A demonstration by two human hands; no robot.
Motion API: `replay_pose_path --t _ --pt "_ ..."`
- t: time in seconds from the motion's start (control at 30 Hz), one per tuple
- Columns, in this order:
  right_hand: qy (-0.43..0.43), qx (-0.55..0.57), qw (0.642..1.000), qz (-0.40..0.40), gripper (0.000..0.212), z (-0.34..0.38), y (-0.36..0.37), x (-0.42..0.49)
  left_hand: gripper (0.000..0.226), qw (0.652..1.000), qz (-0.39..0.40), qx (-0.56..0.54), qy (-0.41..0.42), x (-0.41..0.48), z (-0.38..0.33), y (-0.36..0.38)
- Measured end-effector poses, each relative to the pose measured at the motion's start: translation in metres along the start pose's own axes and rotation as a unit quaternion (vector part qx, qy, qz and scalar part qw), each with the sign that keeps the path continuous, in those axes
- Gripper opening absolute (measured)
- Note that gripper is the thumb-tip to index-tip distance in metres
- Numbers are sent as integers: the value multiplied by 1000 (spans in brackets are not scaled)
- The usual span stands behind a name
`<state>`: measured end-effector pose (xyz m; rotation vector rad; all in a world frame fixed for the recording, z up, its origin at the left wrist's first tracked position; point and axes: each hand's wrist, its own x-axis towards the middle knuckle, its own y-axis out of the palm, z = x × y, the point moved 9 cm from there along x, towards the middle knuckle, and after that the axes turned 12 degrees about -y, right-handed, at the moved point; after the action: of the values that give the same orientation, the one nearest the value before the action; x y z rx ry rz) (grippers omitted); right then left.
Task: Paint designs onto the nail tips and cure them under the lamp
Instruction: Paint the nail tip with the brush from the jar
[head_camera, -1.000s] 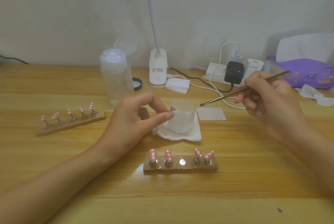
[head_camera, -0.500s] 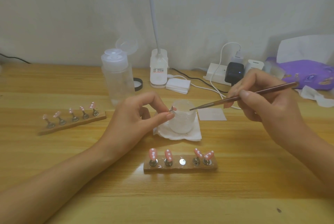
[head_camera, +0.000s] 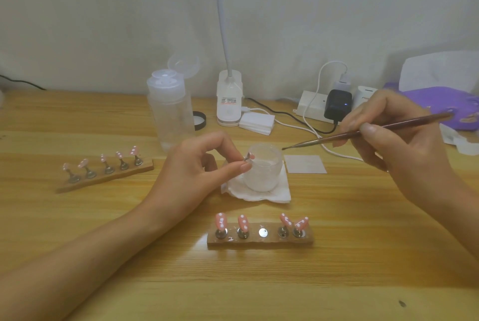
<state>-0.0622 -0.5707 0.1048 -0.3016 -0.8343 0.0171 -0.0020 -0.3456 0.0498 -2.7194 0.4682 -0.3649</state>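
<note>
My left hand [head_camera: 197, 173] pinches a small pink nail tip on its metal stand [head_camera: 249, 158] between thumb and forefinger, just left of a frosted cup [head_camera: 263, 170]. My right hand [head_camera: 396, 139] grips a thin brown brush [head_camera: 363, 133]; its tip hangs above the cup's right rim, a short way from the pinched nail tip. A wooden holder [head_camera: 260, 239] near me carries several pink dotted nail tips and one bare magnet in the middle. A second holder [head_camera: 103, 177] with several tips lies at the left. The white lamp base [head_camera: 229, 98] stands at the back.
A clear pump bottle [head_camera: 169, 111] with its lid flipped up stands behind my left hand. The cup rests on a folded tissue [head_camera: 259, 193]; a small grey square [head_camera: 304, 164] lies to its right. A power strip with chargers [head_camera: 326, 105], cables and a purple pack [head_camera: 440, 105] fill the back right.
My right hand has swung the brush leftward, bringing its tip from over the grey square to the cup's rim, then eased it slightly back. My left hand has stayed still with the nail tip.
</note>
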Motion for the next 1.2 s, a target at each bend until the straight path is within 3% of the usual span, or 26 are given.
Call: replay_pose_path --t 0.17,0.3,0.47,0.67,0.8,1.2 --pt "-5 2 999 40 9 2 12 -3 23 1000 0 4 0 0 0 0" --pt "12 13 999 28 9 -3 6 -3 22 1000 2 4 2 0 1 0" --pt "68 44 992 -96 27 -16 -9 -5 22 1000 8 -9 -4 0 2 0" --pt "234 181 933 -206 18 -51 24 -33 22 999 21 -33 -15 2 4 0" --pt "267 191 921 -209 13 -55 37 -39 27 999 20 -42 -21 3 5 0" --pt "250 157 937 -187 17 -48 40 -39 25 998 15 -49 -43 3 7 -1"
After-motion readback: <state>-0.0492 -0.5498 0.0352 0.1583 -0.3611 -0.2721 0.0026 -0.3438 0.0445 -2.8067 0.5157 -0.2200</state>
